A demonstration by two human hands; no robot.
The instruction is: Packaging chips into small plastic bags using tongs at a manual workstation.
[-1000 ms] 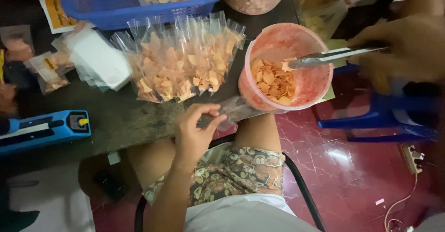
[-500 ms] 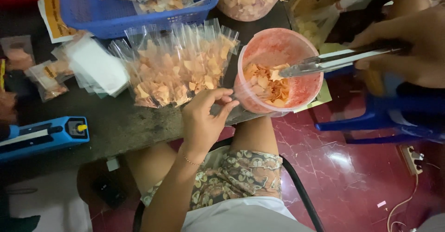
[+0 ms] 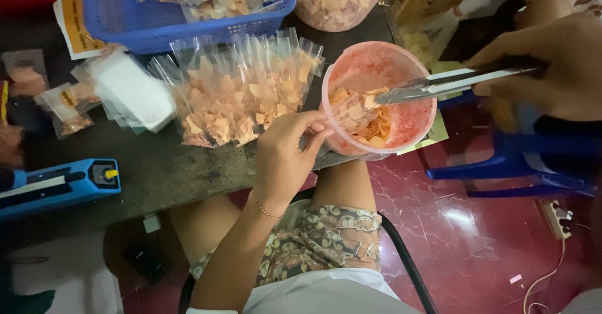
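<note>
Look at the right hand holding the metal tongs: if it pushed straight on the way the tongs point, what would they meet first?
Probably the orange chips inside the pink plastic tub; the right hand aims the metal tongs there, though depth is unclear.

A round pink translucent plastic tub (image 3: 379,97) stands upright at the near edge of the dark worktop (image 3: 157,170), its rim slightly overhanging. Inside lies a loose heap of thin orange and pale cracker chips (image 3: 367,116), filling only the lower part; the inner wall is smeared with reddish powder. A pair of long silver metal tongs (image 3: 448,82) reaches in from the right, nearly level, tips over the chips. A small clear plastic bag (image 3: 342,107), open-mouthed and partly filled with chips, is held against the tub's near-left rim.
</note>
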